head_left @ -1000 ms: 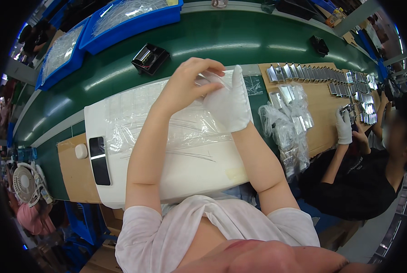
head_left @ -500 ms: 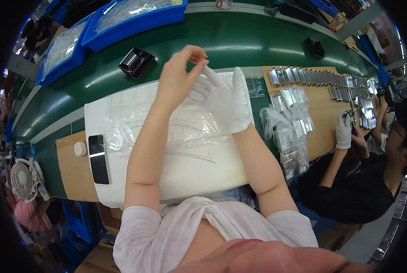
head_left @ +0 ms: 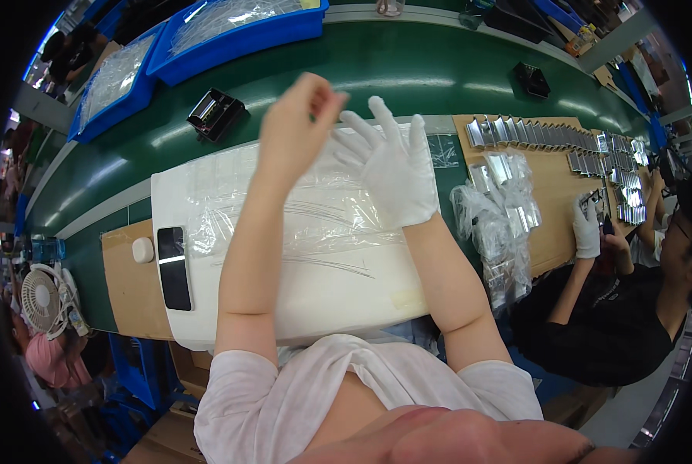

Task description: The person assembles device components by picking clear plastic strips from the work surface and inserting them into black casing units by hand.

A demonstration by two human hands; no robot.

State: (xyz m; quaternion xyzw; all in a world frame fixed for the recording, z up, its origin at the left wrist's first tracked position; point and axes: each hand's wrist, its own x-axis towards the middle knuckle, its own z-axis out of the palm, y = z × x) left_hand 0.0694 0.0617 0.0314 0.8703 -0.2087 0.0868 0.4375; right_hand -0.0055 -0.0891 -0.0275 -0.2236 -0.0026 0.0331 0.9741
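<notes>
At the far left is a white, round-caged fan [head_left: 40, 298], with two blue plastic trays [head_left: 237, 50] of clear strips further up along the green bench [head_left: 408, 62]. A brown cardboard sheet [head_left: 133, 298] carries a small white rounded case [head_left: 142, 250], and a flat black phone [head_left: 175, 271] lies just beside it on a white slab [head_left: 322, 301]. Beyond the slab sits a black open box [head_left: 215, 114]. The bare left hand [head_left: 293, 124], blurred, is raised with its fingers curled; whether they pinch anything, I cannot tell. Near it, over a crinkled clear plastic sheet [head_left: 326, 228], the right hand [head_left: 392, 170] has its fingers spread and its palm toward the wearer, inside a white cloth glove [head_left: 404, 193] reaching to the wrist. Next come silver metal pieces in clear film [head_left: 497, 224], then rows of bare silver pieces [head_left: 535, 135] on brown cardboard, and finally a co-worker's white-gloved hand [head_left: 586, 228] beside them
</notes>
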